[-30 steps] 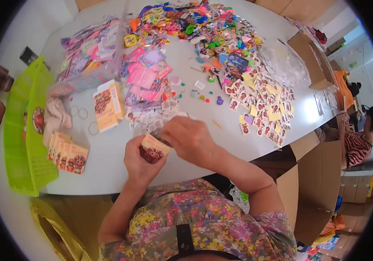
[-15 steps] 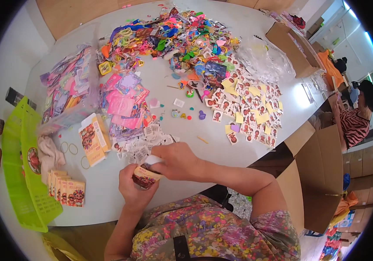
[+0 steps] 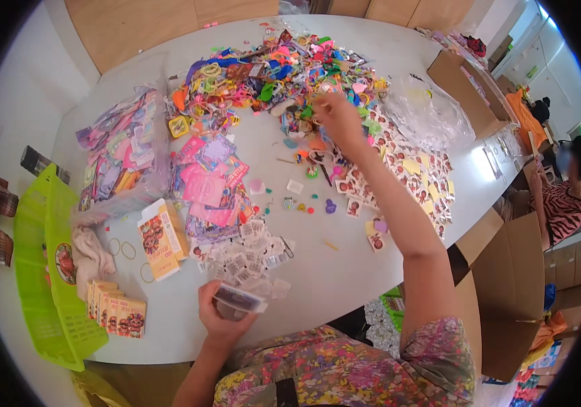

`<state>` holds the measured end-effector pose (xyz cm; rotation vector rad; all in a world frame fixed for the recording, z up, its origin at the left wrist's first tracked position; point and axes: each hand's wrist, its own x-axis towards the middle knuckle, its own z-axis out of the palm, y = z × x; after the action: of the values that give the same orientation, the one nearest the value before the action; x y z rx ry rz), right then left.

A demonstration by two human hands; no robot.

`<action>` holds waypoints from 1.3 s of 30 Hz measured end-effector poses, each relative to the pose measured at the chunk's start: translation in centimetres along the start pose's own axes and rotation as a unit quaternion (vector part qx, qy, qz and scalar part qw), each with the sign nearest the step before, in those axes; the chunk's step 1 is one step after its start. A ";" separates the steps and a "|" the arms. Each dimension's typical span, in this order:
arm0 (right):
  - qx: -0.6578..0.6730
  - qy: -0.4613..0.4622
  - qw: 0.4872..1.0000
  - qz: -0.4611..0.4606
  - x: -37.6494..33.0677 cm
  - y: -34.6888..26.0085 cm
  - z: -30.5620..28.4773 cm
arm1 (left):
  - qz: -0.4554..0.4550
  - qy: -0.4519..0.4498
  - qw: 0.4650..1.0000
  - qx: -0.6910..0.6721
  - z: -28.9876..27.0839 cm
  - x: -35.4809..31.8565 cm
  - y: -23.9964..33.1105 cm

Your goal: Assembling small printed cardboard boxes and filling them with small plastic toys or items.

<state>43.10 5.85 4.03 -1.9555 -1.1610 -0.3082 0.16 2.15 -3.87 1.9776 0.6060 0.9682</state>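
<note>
My left hand (image 3: 219, 324) is closed round a small box (image 3: 239, 300), tilted so that its open, dark inside shows. Just beyond it lies a spread of white barcode slips (image 3: 249, 252). My right arm stretches across the table, and my right hand (image 3: 339, 122) is over the heap of small colourful trinkets (image 3: 283, 71). Its fingers are bent and partly blurred against the heap, so whether they grip anything does not show. Beside that forearm lie many small cards with printed figures (image 3: 405, 173), some with yellow slips among them.
At left stand a clear bin of colourful packets (image 3: 124, 146), a green basket (image 3: 46, 271), a row of small boxes (image 3: 115, 312) and an orange-yellow carton (image 3: 161, 241). Pink packets (image 3: 205, 183) lie mid-table. Cardboard boxes (image 3: 507, 292) stand at right, near another person (image 3: 565, 193).
My right hand has left the small box and moved far forward to the trinket heap. My left hand still holds the box, now tilted with its opening showing. The view has shifted slightly.
</note>
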 end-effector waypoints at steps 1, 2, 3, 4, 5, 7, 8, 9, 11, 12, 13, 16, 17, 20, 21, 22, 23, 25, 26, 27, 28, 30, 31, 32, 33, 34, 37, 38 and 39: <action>-0.099 0.054 0.992 -0.053 1.6 3.7 0.0 | 0.032 -0.014 0.999 0.008 0.2 0.1 -0.4; -0.193 0.103 0.970 -0.104 2.9 6.7 0.1 | 0.021 -0.027 0.999 0.028 0.3 0.3 -0.1; -0.190 0.103 0.970 -0.107 3.5 8.1 0.6 | 0.021 -0.024 0.999 0.030 0.2 0.8 0.2; -0.250 0.009 0.967 -0.048 4.0 9.2 0.7 | 0.052 -0.034 0.996 0.065 0.2 1.1 0.6; -0.305 -0.087 0.948 0.009 4.2 9.7 0.8 | 0.081 -0.043 0.991 0.100 0.1 1.2 0.8; -0.278 -0.116 0.953 0.023 4.3 10.8 0.4 | 0.103 -0.034 0.990 0.095 0.4 1.3 0.3; -0.223 -0.110 0.967 0.044 4.1 10.4 0.0 | 0.122 -0.028 0.988 0.092 0.4 1.0 0.2; -0.169 -0.104 0.978 0.066 4.0 10.0 -0.4 | 0.117 -0.025 0.989 0.092 0.4 0.9 0.2; -0.130 -0.091 0.984 0.076 4.1 9.0 -1.8 | 0.142 -0.025 0.984 0.103 0.3 1.1 0.2; -0.090 -0.072 0.989 0.087 3.9 8.8 -2.5 | 0.140 -0.025 0.985 0.099 0.3 1.0 0.3; -0.094 -0.073 0.989 0.088 3.6 9.5 -2.8 | 0.131 -0.025 0.986 0.101 0.3 0.9 0.4; 0.136 -0.044 0.980 0.135 2.1 12.7 -4.5 | 0.113 -0.033 0.989 0.087 0.2 1.3 0.8; 0.139 -0.054 0.980 0.133 1.7 10.7 -4.4 | 0.085 -0.024 0.992 0.088 0.2 1.1 0.9; 0.327 -0.146 0.905 0.230 -0.8 3.0 -5.4 | 0.077 -0.016 0.992 0.099 0.3 0.5 0.8; 0.327 -0.156 0.902 0.233 -1.7 1.8 -5.5 | 0.067 -0.014 0.993 0.101 0.4 0.4 0.8; 0.308 -0.221 0.896 0.233 -2.6 0.5 -5.4 | 0.073 -0.010 0.991 0.108 0.4 0.3 0.7; 0.289 -0.285 0.883 0.233 -3.8 -0.4 -5.1 | 0.078 -0.008 0.990 0.116 0.3 0.0 0.7; 0.261 -0.329 0.887 0.190 -6.2 -0.6 -4.7 | 0.076 -0.012 0.990 0.121 0.4 0.2 0.9; 0.127 -0.350 0.922 0.106 -7.0 -0.8 -4.6 | 0.087 -0.012 0.989 0.121 0.5 0.6 1.0; -0.008 -0.362 0.932 0.016 -7.7 -1.0 -4.6 | 0.079 -0.014 0.989 0.124 0.5 0.8 1.1; 0.002 -0.352 0.936 0.013 -8.5 -1.2 -4.5 | 0.077 -0.018 0.989 0.126 0.5 0.9 1.3; 0.018 -0.282 0.958 -0.047 -9.5 -1.2 -4.7 | 0.071 -0.021 0.989 0.128 0.6 1.1 1.5; 0.030 -0.203 0.973 -0.106 -9.9 -1.1 -4.9 | 0.060 -0.018 0.991 0.116 0.6 1.1 1.6; 0.022 -0.221 0.970 -0.094 -9.7 -2.5 -5.7 | 0.045 -0.009 0.993 0.107 0.7 1.1 1.6; 0.030 -0.231 0.967 -0.099 -9.8 -4.9 -6.7 | 0.029 0.003 0.995 0.100 0.8 0.9 1.7; 0.184 -0.252 0.950 0.034 -10.4 -8.0 -7.8 | -0.021 0.017 0.997 0.069 1.1 0.5 1.8; 0.359 -0.274 0.877 0.167 -13.8 -14.9 -10.2 | -0.046 0.016 0.995 0.090 1.5 1.7 4.6; 0.386 -0.275 0.867 0.154 -14.7 -16.3 -10.4 | -0.051 0.017 0.994 0.095 1.9 1.8 4.3; 0.390 -0.281 0.863 0.154 -15.6 -17.0 -10.1 | -0.053 0.030 0.996 0.069 2.4 1.9 3.7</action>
<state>22.62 -7.33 10.43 -1.4600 -1.0471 0.8421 3.46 0.34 -0.89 2.0205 0.8242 0.9448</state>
